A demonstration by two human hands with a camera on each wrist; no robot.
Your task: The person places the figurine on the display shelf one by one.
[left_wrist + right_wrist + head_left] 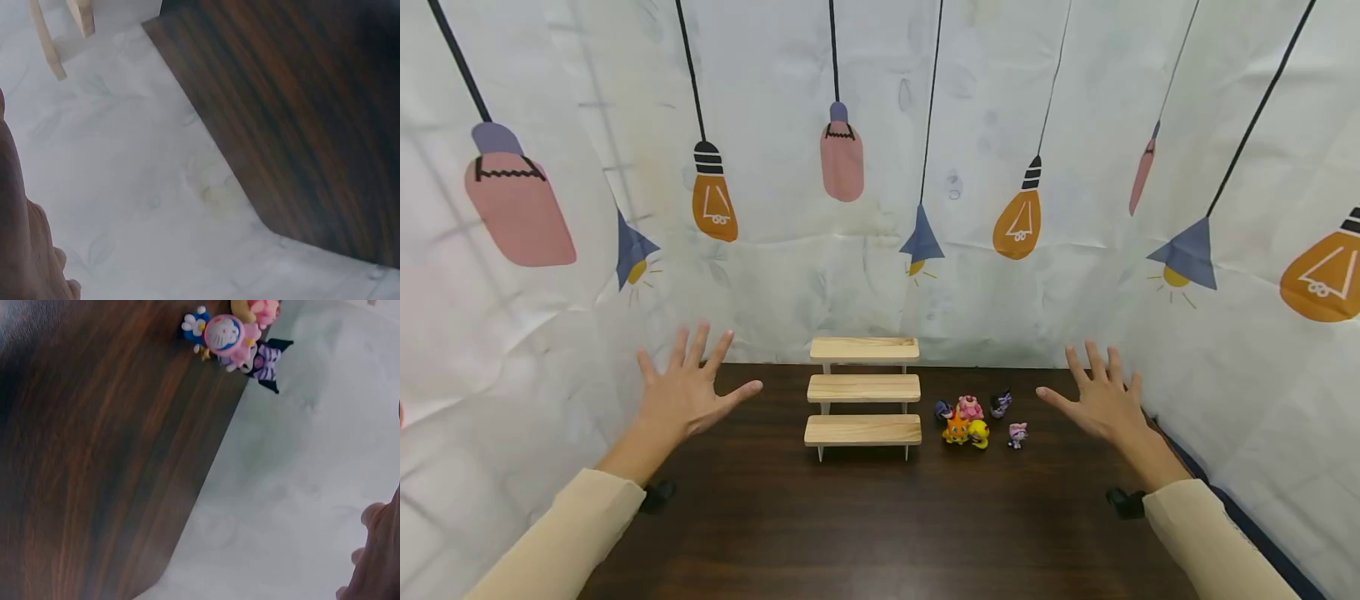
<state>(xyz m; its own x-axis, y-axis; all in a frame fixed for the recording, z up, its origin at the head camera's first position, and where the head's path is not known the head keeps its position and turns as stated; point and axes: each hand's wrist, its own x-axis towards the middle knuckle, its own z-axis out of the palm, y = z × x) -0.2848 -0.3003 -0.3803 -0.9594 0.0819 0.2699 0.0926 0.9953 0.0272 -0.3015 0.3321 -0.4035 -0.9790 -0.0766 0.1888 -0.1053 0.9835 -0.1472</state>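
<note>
My left hand (pixel 683 398) is held above the table's left side with its fingers spread, touching nothing. On the other side my right hand (pixel 1105 402) hovers the same way, fingers splayed and holding nothing. Between them stands a three-step wooden shelf (pixel 863 429) with pale treads. Just right of it several small toy figures cluster, among them an orange figure (pixel 956 429), a yellow figure (pixel 978 432) and a pink figure (pixel 970 407). A purple-and-black figure (pixel 1001 404) and a pink-hooded figure (pixel 1017 434) stand slightly apart, nearer my right hand.
The dark wood table (pixel 865 533) meets a white curtain (pixel 880 283) printed with hanging lamps at its back and sides. A black wrist strap piece (pixel 1126 503) shows under the right sleeve. In the left wrist view, the table edge (pixel 206 131) borders the curtain.
</note>
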